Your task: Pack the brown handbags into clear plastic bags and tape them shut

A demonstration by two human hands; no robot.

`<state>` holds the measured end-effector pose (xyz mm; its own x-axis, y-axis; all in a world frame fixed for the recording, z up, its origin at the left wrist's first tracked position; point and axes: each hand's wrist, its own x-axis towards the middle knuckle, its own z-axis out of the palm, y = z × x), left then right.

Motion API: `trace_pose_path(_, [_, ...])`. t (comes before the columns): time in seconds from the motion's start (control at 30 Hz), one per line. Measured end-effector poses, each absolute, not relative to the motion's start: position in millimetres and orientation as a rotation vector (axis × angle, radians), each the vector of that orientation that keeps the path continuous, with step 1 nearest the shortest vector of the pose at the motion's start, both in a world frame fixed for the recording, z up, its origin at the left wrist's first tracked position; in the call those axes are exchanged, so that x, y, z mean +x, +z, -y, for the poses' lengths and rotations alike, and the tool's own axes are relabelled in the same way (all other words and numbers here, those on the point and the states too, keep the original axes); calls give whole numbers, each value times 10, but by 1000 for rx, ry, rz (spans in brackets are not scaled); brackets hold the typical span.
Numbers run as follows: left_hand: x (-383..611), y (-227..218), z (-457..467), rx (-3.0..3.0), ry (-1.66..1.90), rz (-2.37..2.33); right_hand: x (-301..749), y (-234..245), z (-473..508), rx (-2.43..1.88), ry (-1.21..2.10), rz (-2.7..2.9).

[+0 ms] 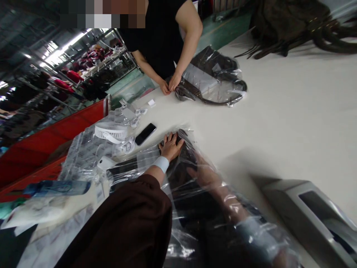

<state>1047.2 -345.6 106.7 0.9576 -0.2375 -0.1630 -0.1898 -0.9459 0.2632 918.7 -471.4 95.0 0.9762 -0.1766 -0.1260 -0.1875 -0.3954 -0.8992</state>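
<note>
A dark handbag (182,186) lies on the white table inside a large clear plastic bag (178,242). My left hand (170,148) presses on the far end of the plastic and the dark item, its fingers spread. Inside the clear plastic is my right hand (205,174), reaching along the right side of the dark item. It is slightly blurred, with the thumb apart from the fingers. Plastic and my brown left sleeve (125,227) hide much of the item.
Across the white table (292,111), another person's hands (170,85) touch a plastic-wrapped bag (212,80). A phone (145,134), a white fan (111,132) and a blue bottle (60,188) lie left. A grey metal box (287,190) stands right; brown bags (290,26) lie far right.
</note>
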Motion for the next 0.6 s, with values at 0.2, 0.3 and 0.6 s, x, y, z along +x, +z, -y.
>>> trace_pose_path(0.2, [10430, 1018, 3409, 2835, -234, 336, 9052, 1035, 4783, -2510, -25, -362])
trace_pose_path(0.3, [10409, 1004, 3406, 2831, -195, 323, 9287, 1128, 4816, -2498, 160, -330])
trace_pose_path(0.6, [10323, 1082, 3332, 2743, -242, 317, 9584, 1198, 4651, -2464, 267, -359])
